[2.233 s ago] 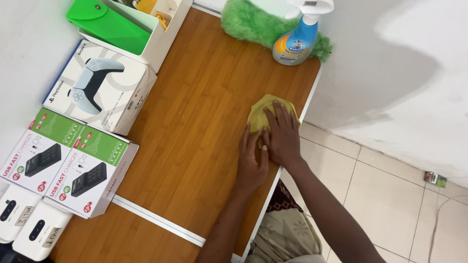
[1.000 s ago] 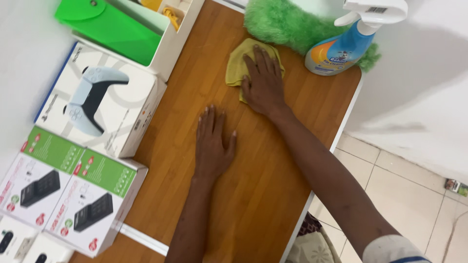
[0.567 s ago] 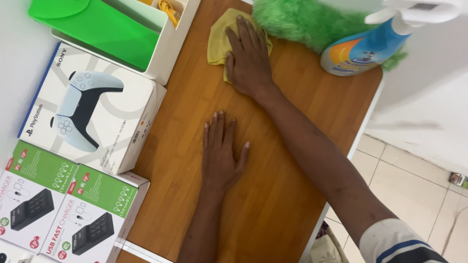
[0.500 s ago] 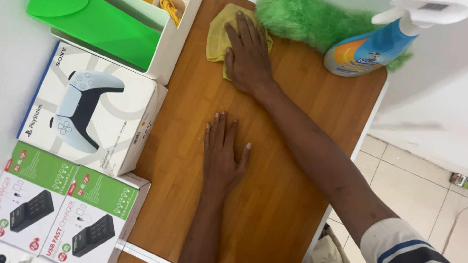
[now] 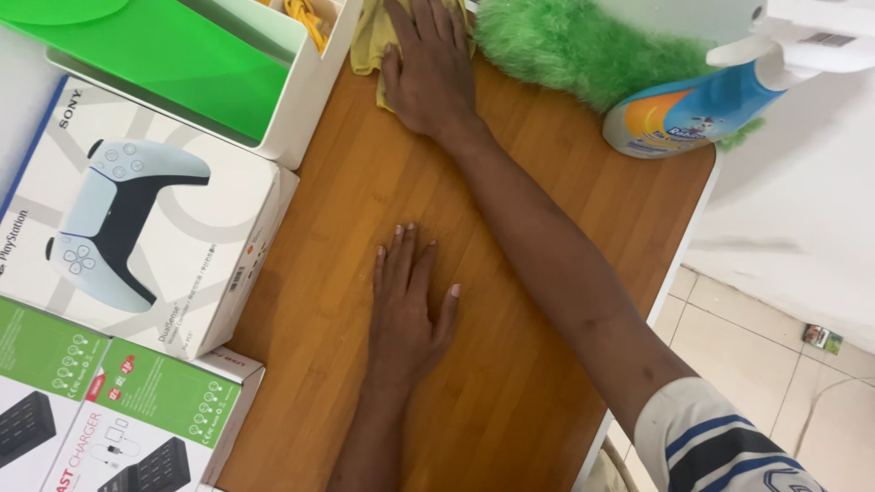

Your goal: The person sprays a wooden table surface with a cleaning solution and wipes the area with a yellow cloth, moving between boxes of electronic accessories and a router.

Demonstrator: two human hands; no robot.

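At the far end of the table (image 5: 510, 364), my right hand (image 5: 428, 68) presses the yellow cloth (image 5: 367, 41) flat, fingers spread, having pushed it up beside the white organizer (image 5: 305, 82) and green duster (image 5: 565, 46). My left hand (image 5: 406, 310) stays open, palm down mid-table. Wipe stroke reaches the back edge.

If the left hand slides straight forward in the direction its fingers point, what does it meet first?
Probably the yellow cloth under the right hand. The left hand lies flat on the wooden table, fingers pointing toward the far edge, and bare wood lies between. The white organizer sits just left of that line.
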